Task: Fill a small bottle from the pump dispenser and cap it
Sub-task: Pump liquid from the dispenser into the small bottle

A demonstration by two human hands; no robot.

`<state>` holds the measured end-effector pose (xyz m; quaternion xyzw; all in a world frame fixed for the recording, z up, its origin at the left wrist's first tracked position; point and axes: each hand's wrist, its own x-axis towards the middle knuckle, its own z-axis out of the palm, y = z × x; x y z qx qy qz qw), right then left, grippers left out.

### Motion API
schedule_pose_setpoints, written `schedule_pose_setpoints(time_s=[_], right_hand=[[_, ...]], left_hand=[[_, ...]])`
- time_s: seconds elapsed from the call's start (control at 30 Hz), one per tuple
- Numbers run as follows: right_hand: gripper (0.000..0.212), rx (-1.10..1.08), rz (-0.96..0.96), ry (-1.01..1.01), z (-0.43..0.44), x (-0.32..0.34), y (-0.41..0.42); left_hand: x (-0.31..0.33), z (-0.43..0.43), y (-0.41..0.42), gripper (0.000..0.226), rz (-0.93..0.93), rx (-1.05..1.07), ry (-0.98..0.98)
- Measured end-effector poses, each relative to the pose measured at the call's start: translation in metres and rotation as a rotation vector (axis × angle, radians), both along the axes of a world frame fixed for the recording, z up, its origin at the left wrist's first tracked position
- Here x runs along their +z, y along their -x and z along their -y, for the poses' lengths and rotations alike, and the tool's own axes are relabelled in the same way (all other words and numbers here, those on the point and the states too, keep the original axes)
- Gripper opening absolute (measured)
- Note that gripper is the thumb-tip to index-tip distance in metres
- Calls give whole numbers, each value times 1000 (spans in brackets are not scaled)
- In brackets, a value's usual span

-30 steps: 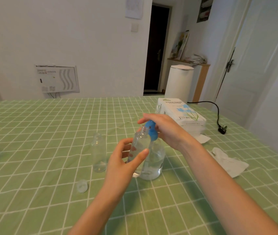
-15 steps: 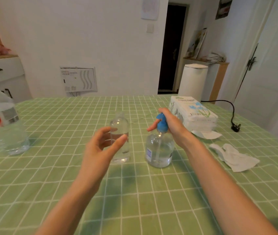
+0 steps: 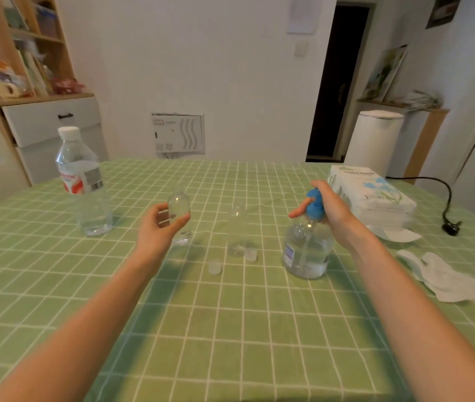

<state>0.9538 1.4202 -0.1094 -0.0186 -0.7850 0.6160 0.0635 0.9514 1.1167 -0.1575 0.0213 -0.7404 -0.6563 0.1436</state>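
Light-green desk cloth (image 3: pixel 230 329) w/ white grid pattern fills the shot. Pump dispenser (image 3: pixel 307 250), 1 o'clock: clear body, blue head, pale label w/ bluish print. Small bottle (image 3: pixel 179 203) at 11 o'clock and second small bottle (image 3: pixel 236 230) at 12: both clear. Two caps (image 3: pixel 215 268) nr centre: translucent white. Water bottle (image 3: pixel 85 181), 10 o'clock: clear, white cap, red-and-white label. Tissue pack (image 3: pixel 372 192), 2 o'clock: white w/ blue flower print. Crumpled tissue (image 3: pixel 444 280), 3 o'clock: white. Cable (image 3: pixel 449 198): black. Back wall (image 3: pixel 201 68): white.

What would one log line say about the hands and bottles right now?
left hand: holds small bottle | right hand: grips pump dispenser head | second bottle: untouched | caps: on tablecloth
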Motion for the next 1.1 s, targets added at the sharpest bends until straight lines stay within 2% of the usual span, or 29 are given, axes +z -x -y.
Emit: schedule_pose_setpoints(time_s=[0.1, 0.3, 0.6, 0.67, 0.77, 0.83, 0.97, 1.03, 1.1], right_hand=[[66, -3, -1, -6, -1, 0, 0], [52, -3, 19, -25, -3, -1, 2], [51, -2, 19, -34, -5, -3, 5], [51, -1, 17, -29, -4, -2, 4], [51, -6, 12, -23, -4, -2, 4], [53, -14, 5, -24, -3, -3, 4], [59, -28, -5, -14, -1, -4, 4], [62, -24, -10, -19, -1, -3, 3], [65, -25, -12, -15, 0, -3, 3]], left_hand=[[-9, -5, 5, 55, 20, -19, 24], [-17, -10, 10, 54, 61, -22, 29], [-26, -9, 11, 57, 86, 5, 64], [-25, -9, 8, 63, 96, -9, 87], [-24, -10, -1, 86, 176, -28, 154], [-22, -11, -14, 93, 215, -4, 210], [-19, -26, -51, 65, 127, 51, 280], [-17, -40, -63, 51, 71, 7, 265], [-13, -57, -63, 51, 59, -73, 239]])
